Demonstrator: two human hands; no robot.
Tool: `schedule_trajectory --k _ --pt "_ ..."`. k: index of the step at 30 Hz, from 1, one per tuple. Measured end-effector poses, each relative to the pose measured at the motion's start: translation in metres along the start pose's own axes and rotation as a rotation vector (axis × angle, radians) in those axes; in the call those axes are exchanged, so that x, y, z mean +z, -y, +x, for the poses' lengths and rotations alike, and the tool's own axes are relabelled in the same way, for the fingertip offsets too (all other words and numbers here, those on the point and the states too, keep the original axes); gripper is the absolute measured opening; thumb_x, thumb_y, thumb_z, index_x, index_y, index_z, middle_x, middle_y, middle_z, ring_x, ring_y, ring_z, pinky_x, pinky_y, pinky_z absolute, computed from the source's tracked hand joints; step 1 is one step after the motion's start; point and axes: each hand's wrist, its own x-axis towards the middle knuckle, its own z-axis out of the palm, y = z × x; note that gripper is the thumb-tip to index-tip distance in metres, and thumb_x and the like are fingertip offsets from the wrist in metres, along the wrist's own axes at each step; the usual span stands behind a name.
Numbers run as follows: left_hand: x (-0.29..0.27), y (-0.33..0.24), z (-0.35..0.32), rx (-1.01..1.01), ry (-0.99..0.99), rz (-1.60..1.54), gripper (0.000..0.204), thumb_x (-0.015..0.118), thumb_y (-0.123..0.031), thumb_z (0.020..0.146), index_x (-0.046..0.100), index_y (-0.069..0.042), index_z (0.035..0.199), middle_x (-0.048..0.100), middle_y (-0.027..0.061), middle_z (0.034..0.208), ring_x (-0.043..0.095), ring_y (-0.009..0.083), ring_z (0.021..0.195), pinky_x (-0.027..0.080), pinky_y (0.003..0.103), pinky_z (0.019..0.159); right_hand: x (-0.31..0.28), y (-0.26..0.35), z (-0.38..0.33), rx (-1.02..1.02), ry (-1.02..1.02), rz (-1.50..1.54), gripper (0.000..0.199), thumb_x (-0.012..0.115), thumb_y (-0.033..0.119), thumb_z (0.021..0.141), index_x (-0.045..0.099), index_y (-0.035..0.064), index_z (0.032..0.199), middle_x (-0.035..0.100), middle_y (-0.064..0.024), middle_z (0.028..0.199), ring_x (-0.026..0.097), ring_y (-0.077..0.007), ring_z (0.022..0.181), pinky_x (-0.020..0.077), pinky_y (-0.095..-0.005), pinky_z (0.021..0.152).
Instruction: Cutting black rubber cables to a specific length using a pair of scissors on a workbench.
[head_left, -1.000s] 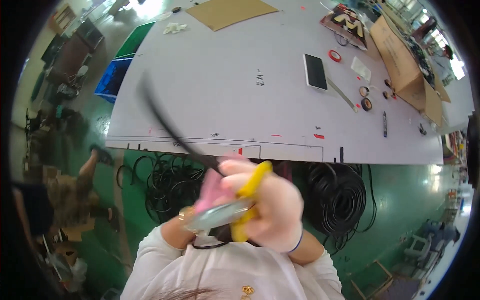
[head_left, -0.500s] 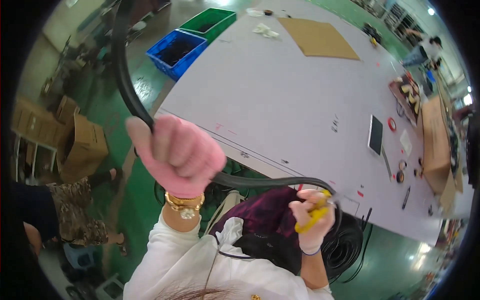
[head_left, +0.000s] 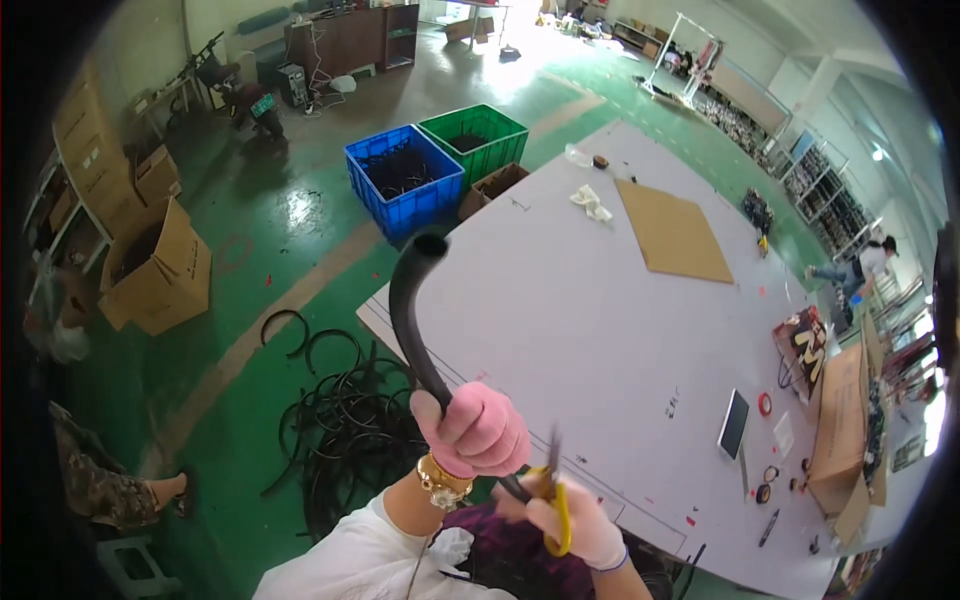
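Note:
My left hand (head_left: 475, 430), in a pink glove, is wrapped round a thick black rubber hose (head_left: 405, 310). The hose rises from the fist and curves up to a hollow open end above the table's near left corner. Below the fist, a short stretch of hose runs toward my right hand (head_left: 585, 525), which wears a pale glove with a blue cuff edge. That hand grips yellow-handled scissors (head_left: 562, 520), blades pointing up and blurred by motion. The scissors are close beside the hose under my left fist; whether they touch it I cannot tell.
Cut black hose pieces (head_left: 365, 430) lie heaped on the floor left of the white table (head_left: 560, 330). Blue (head_left: 405, 205) and green (head_left: 490, 150) crates stand beyond. Cardboard (head_left: 675, 235), a phone (head_left: 733, 425), tape rolls (head_left: 764, 493) and a carton (head_left: 838, 420) rest on the table.
The view has lifted, showing more of the room. The hose's open end has come into sight. My right hand has brought the scissors much closer to my left fist.

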Motion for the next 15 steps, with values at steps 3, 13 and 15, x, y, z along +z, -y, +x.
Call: schedule_trajectory --k 3,13,15 --pt "-0.005 -0.02 -0.003 0.041 -0.004 0.074 0.065 0.053 -0.061 0.099 0.029 -0.016 0.06 0.026 -0.0084 0.049 0.022 0.006 0.035 0.019 0.024 0.036 0.013 0.021 0.002 0.31 0.149 0.351 0.026 0.064 0.014 0.098 0.061 -0.0043 0.118 0.067 -0.0068 0.091 0.064 -0.0112 0.075 0.0512 -0.0269 0.071" --pt "-0.093 -0.116 -0.026 0.576 -1.187 0.251 0.031 0.062 -0.039 0.101 0.054 -0.009 0.099 0.048 -0.0012 0.079 0.048 0.009 0.065 0.045 0.026 0.06 -0.016 0.007 0.02 -0.285 -0.547 -0.842 0.018 0.073 0.008 0.088 0.061 -0.0018 0.097 0.061 -0.0076 0.074 0.058 -0.0159 0.063 0.0462 -0.0295 0.057" --pt "-0.108 -0.134 -0.03 0.758 -1.329 0.308 0.042 0.071 -0.03 0.097 0.054 -0.002 0.123 0.057 0.0082 0.099 0.055 0.0141 0.073 0.052 0.03 0.068 -0.018 -0.011 0.022 -0.41 -0.432 -1.123 0.018 0.072 -0.001 0.075 0.058 -0.0006 0.087 0.063 -0.0148 0.076 0.059 -0.0316 0.064 0.0473 -0.0385 0.058"
